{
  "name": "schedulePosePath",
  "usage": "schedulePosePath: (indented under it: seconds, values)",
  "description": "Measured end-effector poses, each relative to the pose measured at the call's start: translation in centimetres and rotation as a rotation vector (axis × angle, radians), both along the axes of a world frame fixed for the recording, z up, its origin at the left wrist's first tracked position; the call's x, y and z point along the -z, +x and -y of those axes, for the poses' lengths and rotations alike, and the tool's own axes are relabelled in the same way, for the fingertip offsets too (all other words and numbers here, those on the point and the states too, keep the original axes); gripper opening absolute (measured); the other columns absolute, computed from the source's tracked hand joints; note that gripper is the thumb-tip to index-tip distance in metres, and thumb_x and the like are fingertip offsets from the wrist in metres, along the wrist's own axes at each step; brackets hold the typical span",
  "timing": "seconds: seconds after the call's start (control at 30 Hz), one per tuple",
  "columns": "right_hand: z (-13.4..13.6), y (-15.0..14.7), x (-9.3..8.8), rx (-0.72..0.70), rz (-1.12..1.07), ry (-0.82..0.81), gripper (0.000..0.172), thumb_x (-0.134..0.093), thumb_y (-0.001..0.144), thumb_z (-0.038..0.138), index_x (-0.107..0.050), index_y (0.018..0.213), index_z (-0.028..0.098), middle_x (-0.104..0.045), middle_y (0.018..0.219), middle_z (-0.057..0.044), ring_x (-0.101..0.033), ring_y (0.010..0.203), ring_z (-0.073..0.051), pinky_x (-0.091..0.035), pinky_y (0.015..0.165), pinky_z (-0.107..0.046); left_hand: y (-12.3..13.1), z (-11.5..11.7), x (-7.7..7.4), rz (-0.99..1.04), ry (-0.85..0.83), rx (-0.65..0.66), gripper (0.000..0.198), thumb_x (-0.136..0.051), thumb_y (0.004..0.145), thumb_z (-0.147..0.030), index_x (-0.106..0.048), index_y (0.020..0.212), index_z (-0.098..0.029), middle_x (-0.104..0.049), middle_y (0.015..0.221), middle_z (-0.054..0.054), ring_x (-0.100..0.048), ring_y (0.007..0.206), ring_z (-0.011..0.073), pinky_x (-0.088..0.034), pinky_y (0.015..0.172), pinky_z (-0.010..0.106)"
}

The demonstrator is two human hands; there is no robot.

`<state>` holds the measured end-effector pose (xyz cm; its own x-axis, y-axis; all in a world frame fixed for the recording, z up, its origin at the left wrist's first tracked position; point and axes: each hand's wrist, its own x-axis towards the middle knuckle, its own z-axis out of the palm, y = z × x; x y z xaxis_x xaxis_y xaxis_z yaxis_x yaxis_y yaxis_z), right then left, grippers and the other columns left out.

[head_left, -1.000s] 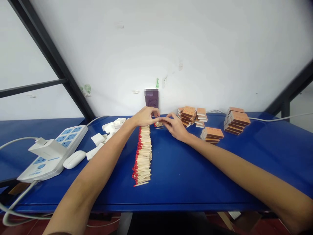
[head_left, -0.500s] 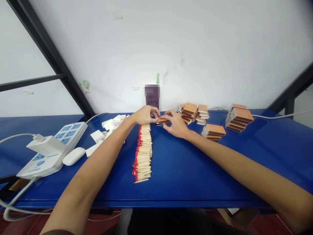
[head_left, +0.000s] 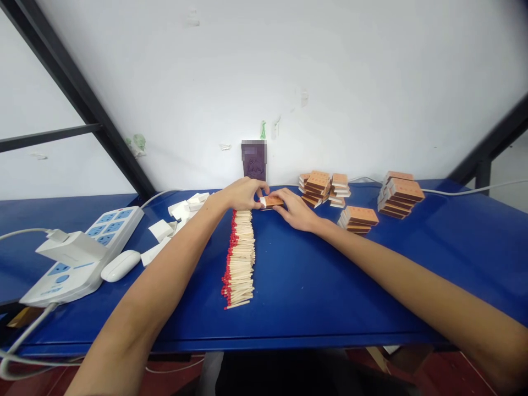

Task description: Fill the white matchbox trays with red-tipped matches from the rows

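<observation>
A matchbox (head_left: pixel 274 201) with an orange-brown cover lies between my two hands, its white inner tray showing at the left end. My left hand (head_left: pixel 246 193) is closed at that white end, thumb and fingers pinching it. From the other side my right hand (head_left: pixel 297 212) grips the cover with thumb and fingers. Just below my left hand runs a long row of matches (head_left: pixel 242 256), red heads to the left, pale sticks to the right. My left fingers partly hide the tray's end.
Stacked matchboxes (head_left: pixel 317 186) stand at the back right, with another stack (head_left: pixel 358 220) nearer and a taller one (head_left: pixel 402 193) farther right. Loose white trays (head_left: pixel 160 230) lie left, by a power strip (head_left: pixel 82 272) and a white mouse (head_left: pixel 121 266). A dark box (head_left: pixel 254 160) leans at the wall.
The matchbox has turned so its orange top shows more, and its white tray end is now visible at the left. My hands stay nearly in place; the view has shifted slightly.
</observation>
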<state>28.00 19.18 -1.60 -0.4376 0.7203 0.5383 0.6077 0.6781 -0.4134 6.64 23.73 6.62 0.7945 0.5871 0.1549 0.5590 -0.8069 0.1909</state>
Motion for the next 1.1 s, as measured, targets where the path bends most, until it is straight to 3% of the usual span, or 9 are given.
schedulePosePath:
  seconds: [0.4, 0.8, 0.97, 1.1]
  values:
    - [-1.8, 0.6, 0.7, 0.198, -0.094, -0.097, 0.024, -0.061, 0.071, 0.018, -0.059, 0.095, 0.020, -0.065, 0.099, -0.006, -0.059, 0.094, -0.024, -0.046, 0.087, -0.038, -0.1, -0.5, 0.6, -0.100, 0.020, -0.018, 0.042, -0.075, 0.072, -0.036, -0.070, 0.111, -0.021, -0.076, 0.098, 0.003, -0.063, 0.068, 0.0170, -0.040, 0.065, 0.029]
    - [-2.0, 0.6, 1.0, 0.374, -0.071, -0.081, 0.023, -0.056, 0.072, 0.012, -0.059, 0.094, 0.019, -0.062, 0.100, -0.010, -0.056, 0.101, -0.027, -0.045, 0.093, -0.040, 0.0, -0.3, 0.8, -0.114, 0.028, -0.031, 0.042, -0.074, 0.070, -0.034, -0.070, 0.110, -0.020, -0.076, 0.098, 0.004, -0.065, 0.073, 0.0191, -0.042, 0.067, 0.029]
    - [-2.1, 0.7, 1.2, 0.414, -0.055, -0.062, 0.030, -0.049, 0.074, 0.007, -0.062, 0.099, 0.017, -0.063, 0.106, -0.013, -0.056, 0.107, -0.028, -0.044, 0.101, -0.043, -0.1, -0.3, 0.7, -0.095, 0.031, -0.034, 0.041, -0.072, 0.071, -0.034, -0.070, 0.108, -0.019, -0.075, 0.100, 0.005, -0.066, 0.073, 0.0190, -0.044, 0.068, 0.029]
    - [-2.0, 0.5, 1.6, 0.427, -0.038, -0.041, 0.033, -0.042, 0.083, 0.007, -0.069, 0.100, 0.015, -0.060, 0.121, -0.017, -0.051, 0.124, -0.030, -0.038, 0.111, -0.048, -0.2, -0.3, 0.4, -0.072, 0.049, -0.040, 0.039, -0.069, 0.069, -0.029, -0.071, 0.107, -0.018, -0.075, 0.099, 0.006, -0.066, 0.073, 0.0197, -0.045, 0.068, 0.030]
